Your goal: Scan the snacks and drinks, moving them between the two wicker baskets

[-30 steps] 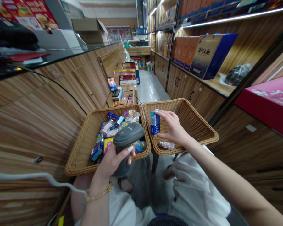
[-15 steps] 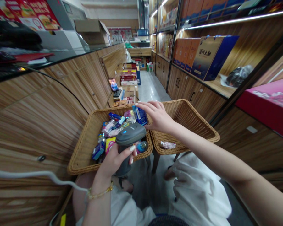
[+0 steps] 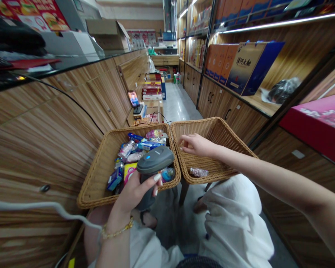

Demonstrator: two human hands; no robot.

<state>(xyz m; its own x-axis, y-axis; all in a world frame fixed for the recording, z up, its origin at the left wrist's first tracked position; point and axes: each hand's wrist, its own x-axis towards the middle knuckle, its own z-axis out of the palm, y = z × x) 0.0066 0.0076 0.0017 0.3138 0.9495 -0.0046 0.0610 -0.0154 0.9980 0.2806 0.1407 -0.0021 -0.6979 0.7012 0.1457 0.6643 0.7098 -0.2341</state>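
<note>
While the left hand clamps its fingers around the handle of a grey barcode scanner, a blue light glowing on the scanner's head, the right hand hangs palm down over the right basket, just inside the rim it shares with its neighbour. That hand's fingers are loosely bent and spread, with nothing seen in their grip; whether the fingertips touch the weave cannot be told.

The scanner is held upright above the near edge of the left basket, which is heaped with small bright packets; a long blue box lies flat on top of the pile, near the far corner. The right basket is almost bare, with one pink-and-white packet resting on its floor near the front wall.

A white cable trails from the left edge toward the left wrist, which wears a gold bracelet. White clothing covers the person's knees below the baskets. Orange and blue gift boxes stand on a lit wooden shelf to the right, and a tiled aisle runs on beyond.
</note>
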